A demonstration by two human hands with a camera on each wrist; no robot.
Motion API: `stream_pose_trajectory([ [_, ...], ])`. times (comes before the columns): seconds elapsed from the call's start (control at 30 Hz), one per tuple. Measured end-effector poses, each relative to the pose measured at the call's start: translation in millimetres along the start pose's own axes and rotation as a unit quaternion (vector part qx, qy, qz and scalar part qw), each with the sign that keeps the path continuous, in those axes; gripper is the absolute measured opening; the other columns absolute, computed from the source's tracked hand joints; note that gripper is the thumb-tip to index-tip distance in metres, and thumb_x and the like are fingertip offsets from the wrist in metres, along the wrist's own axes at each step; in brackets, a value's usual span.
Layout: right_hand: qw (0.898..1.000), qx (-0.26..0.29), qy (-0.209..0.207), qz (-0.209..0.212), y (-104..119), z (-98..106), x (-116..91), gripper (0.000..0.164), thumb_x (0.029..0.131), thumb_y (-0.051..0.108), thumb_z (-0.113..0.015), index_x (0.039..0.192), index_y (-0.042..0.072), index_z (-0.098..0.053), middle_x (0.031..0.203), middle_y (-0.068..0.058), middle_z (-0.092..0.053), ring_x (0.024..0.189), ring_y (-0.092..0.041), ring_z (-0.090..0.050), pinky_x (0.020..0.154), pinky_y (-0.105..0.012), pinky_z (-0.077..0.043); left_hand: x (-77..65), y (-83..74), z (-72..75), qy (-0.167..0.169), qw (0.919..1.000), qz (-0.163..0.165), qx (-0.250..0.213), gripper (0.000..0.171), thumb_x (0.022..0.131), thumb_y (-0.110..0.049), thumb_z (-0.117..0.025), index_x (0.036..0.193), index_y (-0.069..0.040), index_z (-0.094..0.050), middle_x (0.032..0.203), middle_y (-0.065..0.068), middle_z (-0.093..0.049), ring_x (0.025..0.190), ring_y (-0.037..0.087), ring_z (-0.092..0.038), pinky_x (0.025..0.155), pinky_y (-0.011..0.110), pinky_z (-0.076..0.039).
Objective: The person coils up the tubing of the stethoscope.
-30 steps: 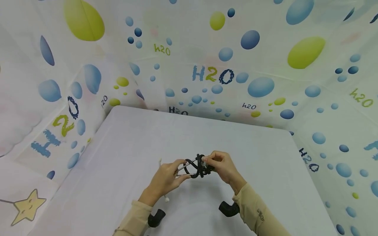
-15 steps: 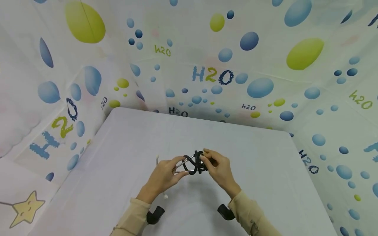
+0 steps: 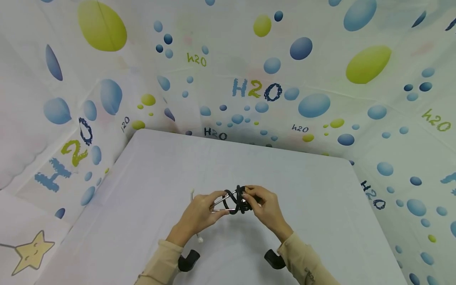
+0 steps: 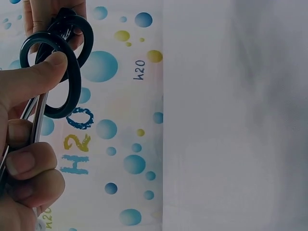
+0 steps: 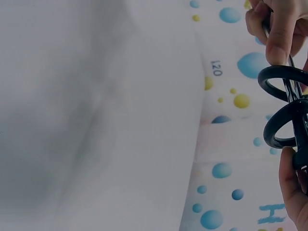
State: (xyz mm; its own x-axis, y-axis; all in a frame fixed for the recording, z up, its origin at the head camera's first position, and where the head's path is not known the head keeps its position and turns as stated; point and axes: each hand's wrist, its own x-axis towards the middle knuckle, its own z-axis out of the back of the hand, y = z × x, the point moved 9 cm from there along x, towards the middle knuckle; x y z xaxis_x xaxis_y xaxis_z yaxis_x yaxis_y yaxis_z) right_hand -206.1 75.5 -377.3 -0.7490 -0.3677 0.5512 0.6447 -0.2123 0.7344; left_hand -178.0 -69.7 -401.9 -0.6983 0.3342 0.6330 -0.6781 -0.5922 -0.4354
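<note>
A stethoscope is held above the white table, its black tubing (image 3: 240, 201) coiled in loops about its metal ear tubes (image 3: 223, 206). My left hand (image 3: 199, 213) grips the ear tubes; in the left wrist view its fingers (image 4: 33, 163) curl around them and the thumb touches a loop of tubing (image 4: 74, 82). Pale ear tips (image 3: 200, 239) stick out past that hand. At the coil's other end, my right hand (image 3: 267, 204) pinches the tubing. Its fingers hide the end of the stethoscope there. In the right wrist view, two black loops (image 5: 279, 125) stand out from the bundle.
The white table (image 3: 160, 166) spreads below both hands. Behind and beside it hang sheets (image 3: 221, 59) printed with drops and letters. A black curved piece (image 3: 189, 261) shows by the left sleeve, and another black curved piece (image 3: 274, 259) by the right.
My right hand has shifted slightly leftward, its fingers now closer over the coil's end. The bundle rose a little, then came back down. My left hand keeps its grip.
</note>
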Motion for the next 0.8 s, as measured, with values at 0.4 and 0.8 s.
stream_pose_trajectory([
  [0.4,0.999,0.035,0.026,-0.012,-24.2,-3.2,-12.3,0.013,0.085,-0.012,-0.06,0.096,-0.014,-0.066,0.107,-0.027,-0.06,0.094,-0.041,-0.061,0.073,-0.027,-0.054,-0.5,-1.8,-0.8,0.009,0.9999,0.006,-0.01,0.05,0.065,-0.014,-0.086,0.107,0.001,-0.064,0.049,-0.01,-0.034,0.05,-0.005,-0.021,0.042,0.011,-0.022],
  [0.8,0.999,0.042,0.001,0.0,-21.9,-5.0,-11.9,0.018,0.085,-0.015,-0.056,0.102,-0.017,-0.063,0.111,-0.03,-0.057,0.097,-0.042,-0.059,0.075,-0.021,-0.052,0.9,0.5,-1.6,0.005,0.9996,0.028,-0.005,0.05,0.065,-0.016,-0.086,0.108,0.001,-0.065,0.05,-0.011,-0.034,0.05,-0.005,-0.022,0.042,0.011,-0.022],
])
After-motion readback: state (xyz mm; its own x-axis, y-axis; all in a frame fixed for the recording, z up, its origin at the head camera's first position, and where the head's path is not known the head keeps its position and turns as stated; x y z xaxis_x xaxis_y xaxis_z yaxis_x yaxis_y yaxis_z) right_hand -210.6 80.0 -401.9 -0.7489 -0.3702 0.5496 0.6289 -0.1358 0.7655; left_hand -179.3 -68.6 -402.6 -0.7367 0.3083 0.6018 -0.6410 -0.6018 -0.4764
